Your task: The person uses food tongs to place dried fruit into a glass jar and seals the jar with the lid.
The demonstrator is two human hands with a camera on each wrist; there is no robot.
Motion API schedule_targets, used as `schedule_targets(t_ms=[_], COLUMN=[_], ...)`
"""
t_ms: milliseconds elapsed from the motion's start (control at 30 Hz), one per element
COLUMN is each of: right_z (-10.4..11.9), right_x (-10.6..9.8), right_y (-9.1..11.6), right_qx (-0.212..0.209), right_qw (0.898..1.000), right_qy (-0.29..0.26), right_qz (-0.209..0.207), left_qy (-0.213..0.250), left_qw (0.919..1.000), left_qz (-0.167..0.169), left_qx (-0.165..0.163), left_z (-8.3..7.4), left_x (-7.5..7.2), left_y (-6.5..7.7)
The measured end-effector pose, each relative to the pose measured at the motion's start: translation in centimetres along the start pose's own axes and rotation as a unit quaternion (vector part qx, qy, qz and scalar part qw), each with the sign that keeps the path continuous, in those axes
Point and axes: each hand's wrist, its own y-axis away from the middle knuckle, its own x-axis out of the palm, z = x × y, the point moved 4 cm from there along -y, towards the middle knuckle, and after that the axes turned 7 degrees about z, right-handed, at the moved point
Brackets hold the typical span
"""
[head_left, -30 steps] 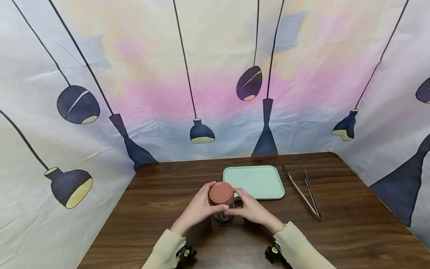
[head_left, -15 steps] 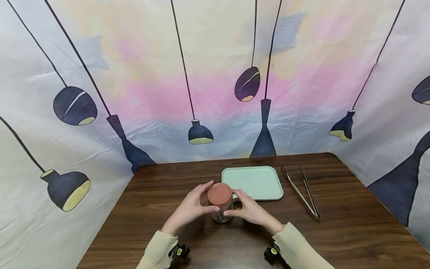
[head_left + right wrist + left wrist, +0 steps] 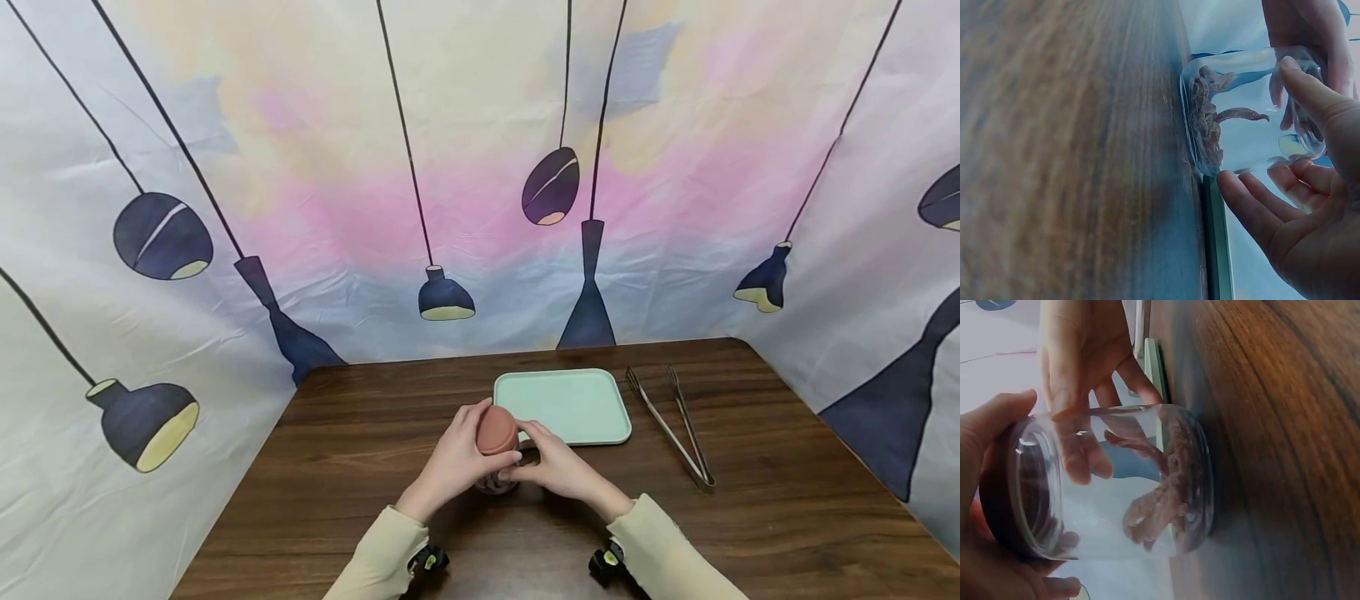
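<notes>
A clear jar [image 3: 1110, 506] stands on the table, with brown, shrivelled dried-looking pieces [image 3: 1172, 481] at its bottom. On top is a reddish-brown lid [image 3: 497, 430]. My left hand [image 3: 465, 450] grips this lid, fingers at its far side and thumb across the near edge. Around the jar's clear wall curls my right hand [image 3: 555, 467], its thumb [image 3: 1310, 90] on the near side and its fingers on the other. Both hands cover part of the jar in the head view.
Behind the hands lies a light green tray [image 3: 562, 404], flat on the dark wooden table [image 3: 337, 467]. Metal tongs [image 3: 686, 442] lie spread to the right of the tray. A cloth printed with lamps [image 3: 360, 208] hangs along the table's back and sides.
My left hand has shifted right and turned on the lid, its fingers and thumb now further round the edge. The right hand stays in place on the jar.
</notes>
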Motion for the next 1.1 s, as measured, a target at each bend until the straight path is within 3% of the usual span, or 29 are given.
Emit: schedule_targets(t_ms=[433,533,633,833,967,1100], right_z=[0.3,0.2,0.1,-0.1,-0.1,0.0], right_x=[0.1,0.1,0.0,0.0,0.1,0.1], right_y=[0.0,0.1,0.1,0.1,0.1,0.1], right_qx=[-0.008,-0.006,-0.003,0.001,0.009,0.009], right_qw=[1.000,1.000,1.000,1.000,1.000,1.000], right_qy=[0.005,0.004,0.010,0.014,0.004,-0.003], right_qz=[-0.006,-0.007,-0.008,-0.008,-0.005,-0.007], left_qy=[-0.072,-0.062,-0.025,0.020,0.010,-0.013], left_qw=[0.9959,0.9977,0.9995,0.9955,0.9947,0.9968], left_qz=[-0.050,-0.027,0.019,0.090,0.098,0.073], left_qx=[-0.025,-0.012,0.004,0.023,0.029,0.030], left_z=[-1.3,-1.2,-0.9,-0.1,0.3,0.3], left_x=[0.2,0.1,-0.2,-1.2,-1.9,-2.2], left_y=[0.2,0.3,0.4,1.2,1.8,2.0])
